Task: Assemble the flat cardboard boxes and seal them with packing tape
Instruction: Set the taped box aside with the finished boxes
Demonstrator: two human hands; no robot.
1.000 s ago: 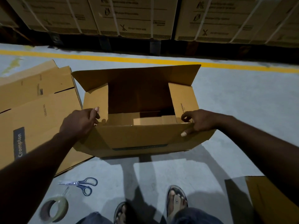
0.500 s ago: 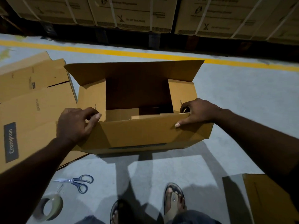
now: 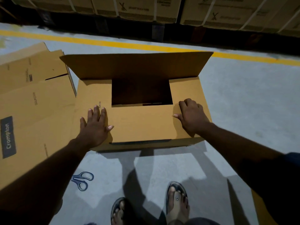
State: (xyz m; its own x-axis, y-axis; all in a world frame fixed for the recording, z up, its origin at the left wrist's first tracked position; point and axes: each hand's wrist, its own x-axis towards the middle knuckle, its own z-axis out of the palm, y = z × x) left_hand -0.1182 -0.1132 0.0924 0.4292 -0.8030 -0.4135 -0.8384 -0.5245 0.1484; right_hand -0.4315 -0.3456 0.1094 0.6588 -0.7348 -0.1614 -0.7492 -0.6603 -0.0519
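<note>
A brown cardboard box (image 3: 142, 125) stands on the grey floor in front of me. Its near long flap and both short side flaps lie folded flat, with a dark rectangular gap between them. The far long flap (image 3: 138, 65) stands up, tilted back. My left hand (image 3: 95, 125) presses flat with straight fingers on the left part of the near flap. My right hand (image 3: 191, 117) rests on the right part, fingers bent and pressing down, thumb pointing left. Blue-handled scissors (image 3: 82, 180) lie on the floor near my left forearm. The tape roll is hidden.
A stack of flat cardboard boxes (image 3: 32, 103) printed "Crompton" lies to the left, touching the box. Another cardboard piece (image 3: 259, 207) pokes in at the lower right. A yellow floor line (image 3: 129, 44) runs behind, with strapped cartons (image 3: 138, 8) beyond. My sandalled feet (image 3: 176, 202) stand below.
Both hands let go of the box's near corners and pushed the near flap and side flaps down flat. The camera moved closer, and the tape roll dropped out of sight.
</note>
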